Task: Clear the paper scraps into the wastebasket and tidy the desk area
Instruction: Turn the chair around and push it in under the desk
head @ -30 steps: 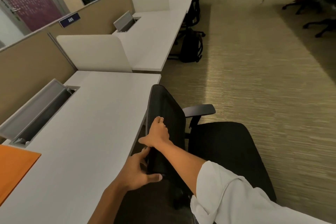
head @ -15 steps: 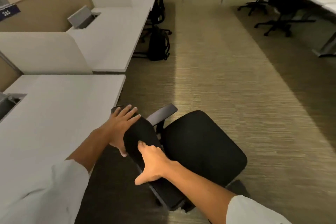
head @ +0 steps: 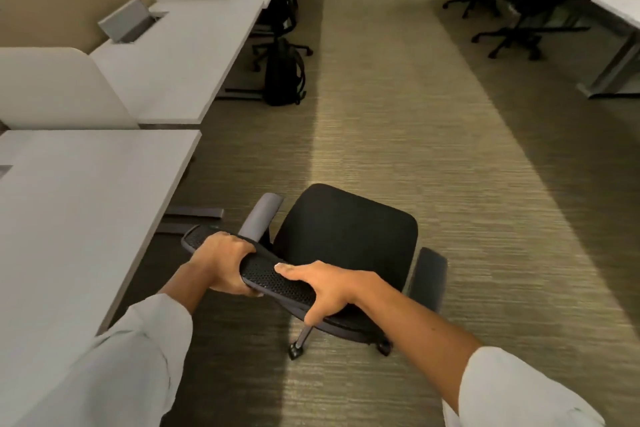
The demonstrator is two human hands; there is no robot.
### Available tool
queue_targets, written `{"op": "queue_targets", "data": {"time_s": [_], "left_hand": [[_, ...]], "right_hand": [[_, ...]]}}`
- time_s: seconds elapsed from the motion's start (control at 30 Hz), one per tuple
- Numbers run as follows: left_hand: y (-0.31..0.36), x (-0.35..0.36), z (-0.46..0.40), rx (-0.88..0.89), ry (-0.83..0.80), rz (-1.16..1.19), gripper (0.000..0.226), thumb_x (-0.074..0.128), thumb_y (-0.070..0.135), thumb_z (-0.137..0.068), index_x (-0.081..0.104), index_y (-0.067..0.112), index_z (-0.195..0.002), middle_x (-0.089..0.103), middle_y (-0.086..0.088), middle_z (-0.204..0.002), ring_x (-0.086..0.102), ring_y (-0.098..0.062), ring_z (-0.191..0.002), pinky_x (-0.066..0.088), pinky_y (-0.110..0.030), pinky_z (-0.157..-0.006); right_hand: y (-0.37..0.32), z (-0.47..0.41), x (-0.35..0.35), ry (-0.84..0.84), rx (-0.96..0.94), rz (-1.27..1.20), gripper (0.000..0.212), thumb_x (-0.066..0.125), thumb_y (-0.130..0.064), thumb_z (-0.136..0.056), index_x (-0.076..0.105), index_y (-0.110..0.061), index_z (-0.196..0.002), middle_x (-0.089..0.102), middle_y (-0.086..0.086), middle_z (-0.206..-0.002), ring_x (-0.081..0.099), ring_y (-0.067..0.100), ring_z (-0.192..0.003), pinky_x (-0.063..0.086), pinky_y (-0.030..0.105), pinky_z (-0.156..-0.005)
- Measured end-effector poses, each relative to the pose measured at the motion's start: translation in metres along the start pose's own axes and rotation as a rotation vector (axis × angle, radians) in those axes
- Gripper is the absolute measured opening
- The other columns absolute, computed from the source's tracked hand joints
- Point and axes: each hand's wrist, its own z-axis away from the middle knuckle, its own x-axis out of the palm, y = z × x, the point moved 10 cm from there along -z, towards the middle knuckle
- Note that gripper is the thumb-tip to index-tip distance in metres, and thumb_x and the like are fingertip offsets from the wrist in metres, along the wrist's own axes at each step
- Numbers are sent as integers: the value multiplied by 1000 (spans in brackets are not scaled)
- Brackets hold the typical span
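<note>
Both hands, left hand (head: 221,262) and right hand (head: 325,286), are gripping the office chair (head: 346,239)'s stiff mesh backrest top (head: 270,276), fingers curled over it, likely rolling easily on casters beside the desk (head: 76,204).

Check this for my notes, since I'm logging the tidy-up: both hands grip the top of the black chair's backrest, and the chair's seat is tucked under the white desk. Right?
Not quite. In the head view the left hand and right hand do grip the backrest, but the seat is out on the carpet, beside the white desk, not under it.
</note>
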Motion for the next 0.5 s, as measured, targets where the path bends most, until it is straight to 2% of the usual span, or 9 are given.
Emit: {"op": "queue_targets", "data": {"time_s": [0.07, 0.13, 0.23, 0.3, 0.4, 0.47, 0.5], "left_hand": [[20, -2, -6, -82, 4, 27, 90, 47, 100, -50, 66, 35, -109, 72, 13, -105, 67, -11, -99, 54, -35, -91], [41, -6, -12, -171, 37, 61, 90, 46, 101, -48, 67, 34, -106, 72, 14, -99, 68, -10, -94, 56, -31, -85], [77, -11, -22, -292, 81, 71, 97, 41, 106, -44, 69, 33, -101, 72, 14, -91, 68, -9, -86, 53, -28, -76], [100, -9, -29, -358, 94, 109, 107, 34, 110, -38, 69, 32, -101, 71, 13, -89, 67, -10, -83, 53, -29, -75], [128, -11, -42, -440, 94, 139, 111, 27, 113, -31, 69, 30, -90, 64, 14, -74, 60, -10, -70, 47, -29, -64], [144, -13, -50, -464, 69, 156, 109, 27, 114, -30, 66, 27, -83, 61, 12, -69, 60, -11, -67, 43, -29, -59], [152, -14, -55, -457, 53, 150, 109, 26, 114, -31, 65, 27, -83, 61, 11, -69, 60, -12, -67, 42, -29, -58]], "right_hand": [[21, 17, -3, 35, 44, 13, 107, 75, -18, -76, 12, -36, -160, 19, -10, -168, 31, 20, -150, 37, 43, -118], [39, 39, -9, 140, 95, 113, 102, 66, -13, -76, 12, -44, -158, 26, -13, -166, 44, 26, -141, 50, 48, -104], [63, 77, -20, 319, 96, 415, 91, 59, -19, -81, 17, -37, -159, 40, -7, -159, 54, 29, -129, 54, 48, -93], [86, 99, -28, 389, 122, 487, 79, 59, -32, -82, 31, -27, -156, 55, 1, -145, 58, 30, -122, 53, 46, -92], [121, 127, -57, 489, 209, 528, 59, 62, -53, -73, 62, -22, -123, 70, 2, -108, 67, 30, -102, 56, 41, -82], [140, 140, -73, 543, 252, 552, 57, 61, -65, -65, 69, -24, -104, 70, 0, -91, 68, 29, -89, 57, 39, -75], [149, 145, -80, 558, 271, 556, 61, 60, -71, -61, 70, -26, -101, 69, 0, -88, 68, 28, -86, 57, 38, -73]]}}
